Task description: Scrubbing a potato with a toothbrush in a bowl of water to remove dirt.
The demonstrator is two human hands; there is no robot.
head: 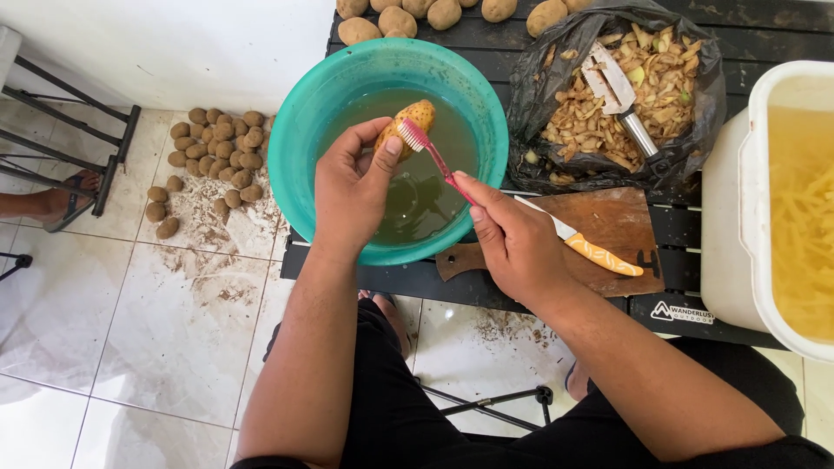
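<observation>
left hand (352, 187) grips a potato (415, 120) over the teal basin (295, 139) of water; right hand (512, 239) holds a red toothbrush (432, 155) against it.

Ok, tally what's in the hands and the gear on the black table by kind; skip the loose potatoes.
Potato, in the left hand: 1
Pink toothbrush, in the right hand: 1
Knife: 1
Peeler: 1
Cutting board: 1
Teal basin: 1
Black bag: 1
White tub: 1
Total: 8
</observation>
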